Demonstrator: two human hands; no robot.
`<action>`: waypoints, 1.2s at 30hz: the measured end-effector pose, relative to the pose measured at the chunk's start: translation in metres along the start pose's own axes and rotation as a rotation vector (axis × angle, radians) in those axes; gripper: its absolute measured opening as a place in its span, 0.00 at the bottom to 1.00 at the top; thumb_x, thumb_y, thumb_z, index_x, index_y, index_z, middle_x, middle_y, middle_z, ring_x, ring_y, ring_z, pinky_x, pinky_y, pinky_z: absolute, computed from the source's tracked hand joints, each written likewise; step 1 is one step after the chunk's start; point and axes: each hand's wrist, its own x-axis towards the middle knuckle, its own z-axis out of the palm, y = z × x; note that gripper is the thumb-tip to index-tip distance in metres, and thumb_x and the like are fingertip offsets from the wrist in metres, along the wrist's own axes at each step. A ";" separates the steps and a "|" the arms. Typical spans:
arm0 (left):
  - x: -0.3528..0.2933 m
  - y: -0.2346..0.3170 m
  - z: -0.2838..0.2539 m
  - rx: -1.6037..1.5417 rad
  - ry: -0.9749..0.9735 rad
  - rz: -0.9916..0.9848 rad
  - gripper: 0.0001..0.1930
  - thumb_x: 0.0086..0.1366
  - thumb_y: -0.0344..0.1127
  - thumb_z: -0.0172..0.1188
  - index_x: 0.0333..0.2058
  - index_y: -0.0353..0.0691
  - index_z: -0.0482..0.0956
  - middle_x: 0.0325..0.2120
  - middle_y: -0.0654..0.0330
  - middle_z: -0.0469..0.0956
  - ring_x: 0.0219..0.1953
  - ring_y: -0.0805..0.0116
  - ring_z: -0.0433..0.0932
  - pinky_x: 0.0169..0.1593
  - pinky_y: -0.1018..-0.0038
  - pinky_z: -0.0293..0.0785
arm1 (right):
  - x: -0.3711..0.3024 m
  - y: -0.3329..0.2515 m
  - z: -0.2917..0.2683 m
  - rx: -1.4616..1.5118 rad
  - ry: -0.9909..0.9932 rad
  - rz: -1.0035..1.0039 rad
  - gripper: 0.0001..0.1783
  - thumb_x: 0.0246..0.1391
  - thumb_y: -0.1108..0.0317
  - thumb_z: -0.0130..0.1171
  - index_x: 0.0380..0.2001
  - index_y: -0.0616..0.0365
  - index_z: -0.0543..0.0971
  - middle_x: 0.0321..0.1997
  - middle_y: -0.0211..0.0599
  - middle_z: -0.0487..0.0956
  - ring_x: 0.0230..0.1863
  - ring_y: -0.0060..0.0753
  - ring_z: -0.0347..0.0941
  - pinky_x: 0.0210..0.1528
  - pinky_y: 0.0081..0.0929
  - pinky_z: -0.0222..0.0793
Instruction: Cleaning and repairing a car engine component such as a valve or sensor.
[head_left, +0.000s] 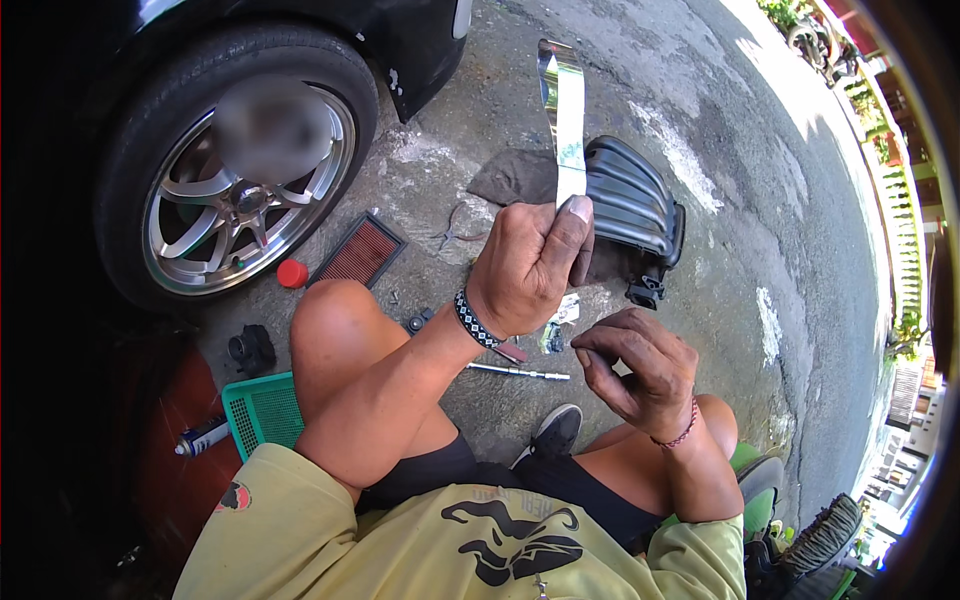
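My left hand (535, 262) is raised in the middle, its thumb and fingers pinching the lower end of a shiny silver strip (570, 125). The thin strip stands upright and folds over at the top, mirroring its surroundings. Lower and to the right, my right hand (645, 365) is closed, thumb and fingers curled together, with nothing showing between them. Behind the strip, a ribbed black plastic part like an intake manifold (635, 195) lies on a dark cloth (510, 178). Below my left hand are a small clear packet (566, 310) and a thin metal rod (520, 373).
A car wheel (245, 200) stands at the left. Near it lie a red-and-black panel air filter (360, 252), a red cap (292, 273) and a black part (251, 348). A green basket (235, 410) and spray can (203, 437) sit beside my left knee. Pavement (750, 250) stretches right.
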 end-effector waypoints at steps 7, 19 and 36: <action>0.000 0.000 0.000 -0.026 0.004 -0.010 0.29 0.76 0.47 0.38 0.19 0.34 0.70 0.10 0.61 0.68 0.12 0.75 0.66 0.19 0.76 0.59 | 0.001 0.000 0.000 0.032 -0.031 0.037 0.11 0.43 0.82 0.65 0.33 0.60 0.81 0.29 0.37 0.80 0.29 0.32 0.78 0.29 0.25 0.73; 0.000 -0.003 0.002 -0.018 0.013 -0.021 0.28 0.76 0.45 0.39 0.19 0.34 0.71 0.10 0.61 0.69 0.13 0.75 0.66 0.19 0.75 0.60 | 0.002 0.005 0.002 0.028 -0.032 -0.008 0.09 0.45 0.76 0.68 0.33 0.58 0.81 0.27 0.35 0.78 0.26 0.35 0.77 0.26 0.30 0.72; 0.000 -0.002 0.000 -0.018 0.012 -0.018 0.28 0.76 0.46 0.39 0.19 0.34 0.69 0.10 0.61 0.68 0.13 0.75 0.66 0.19 0.75 0.60 | 0.002 0.004 0.003 0.037 -0.072 0.036 0.08 0.47 0.76 0.67 0.33 0.60 0.79 0.28 0.37 0.77 0.28 0.39 0.77 0.28 0.32 0.72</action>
